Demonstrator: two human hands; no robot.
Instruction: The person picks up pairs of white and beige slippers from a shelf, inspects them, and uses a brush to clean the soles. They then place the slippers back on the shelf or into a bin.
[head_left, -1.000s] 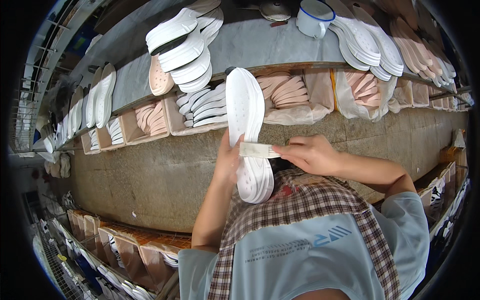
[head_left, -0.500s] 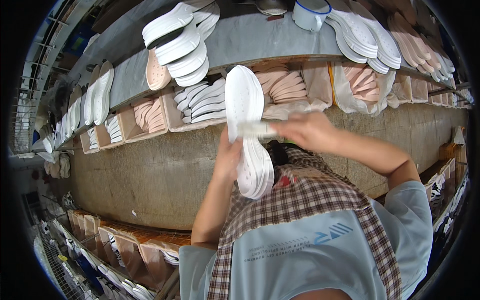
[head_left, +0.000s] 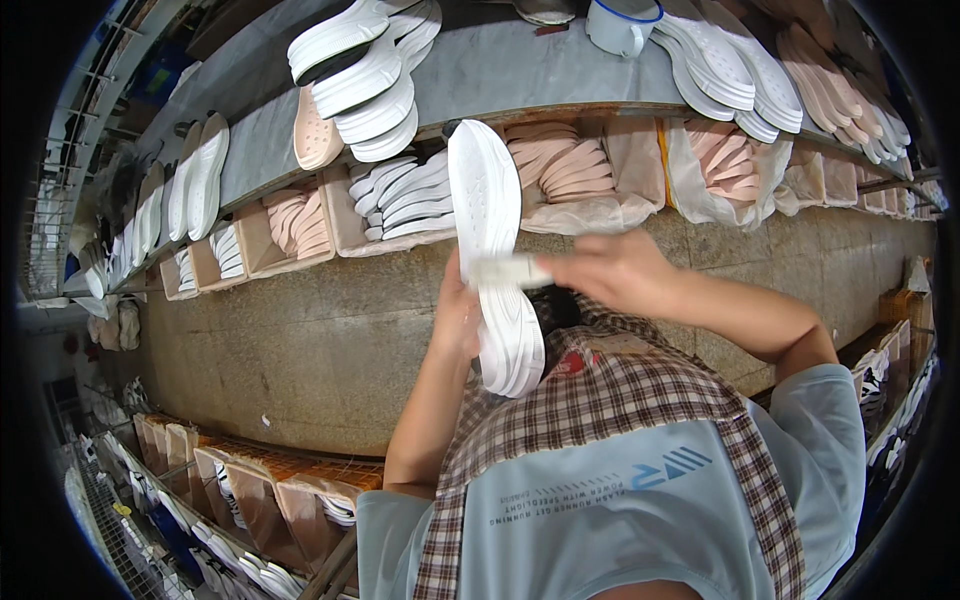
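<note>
White shoe sole (head_left: 487, 195) is held upright-leaning on the near side of the long grey bench (head_left: 550, 82), whose edge, just behind the tip in view, could crowd it. The left hand's (head_left: 458, 305) fingers grasp its side; the right hand's (head_left: 625, 275) fingers pinch a blurred pale block (head_left: 508, 271) across its waist. I'd call this step rubbing, needing a firm left grip. Under the bench sit lined bins (head_left: 636, 155) of soles; on it, a white stack (head_left: 368, 88) and, further right, a mug (head_left: 618, 32).

Bright white sole (head_left: 485, 190) here, off-white block (head_left: 508, 271) too, brown-and-cream plaid apron (head_left: 600, 410), pale blue shirt (head_left: 600, 540), pink soles (head_left: 565, 168), blue-rimmed white mug (head_left: 615, 32)
</note>
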